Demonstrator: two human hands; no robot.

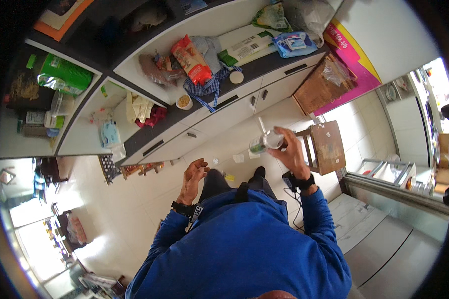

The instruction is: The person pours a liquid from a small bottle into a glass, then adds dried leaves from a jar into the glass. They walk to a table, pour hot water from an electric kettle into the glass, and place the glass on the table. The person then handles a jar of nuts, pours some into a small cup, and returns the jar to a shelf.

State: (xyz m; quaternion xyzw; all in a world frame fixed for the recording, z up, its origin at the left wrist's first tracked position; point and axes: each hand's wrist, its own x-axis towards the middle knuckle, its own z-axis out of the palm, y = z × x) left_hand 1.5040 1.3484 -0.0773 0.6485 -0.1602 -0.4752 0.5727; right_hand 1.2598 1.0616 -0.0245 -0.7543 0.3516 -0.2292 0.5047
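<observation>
My right hand point(292, 152) grips a clear plastic jar point(260, 144) with a label on its side. The jar is tilted over the floor in front of my legs, its round end facing up toward me. My left hand point(194, 177) hangs in the air to the left with its fingers loosely bent and nothing in it. On the dark cabinet counter stands a small white tub point(184, 101) holding yellowish grains or pieces. A round whitish lid point(236, 77) lies near the counter's front edge.
Behind the tub are a red food packet point(191, 59), a blue checked cloth point(205, 88) and a wet-wipes pack point(295, 45). A wooden stool point(326, 147) stands by my right hand. Paper scraps point(238, 158) lie on the floor. A cable point(298, 209) hangs from my right wrist.
</observation>
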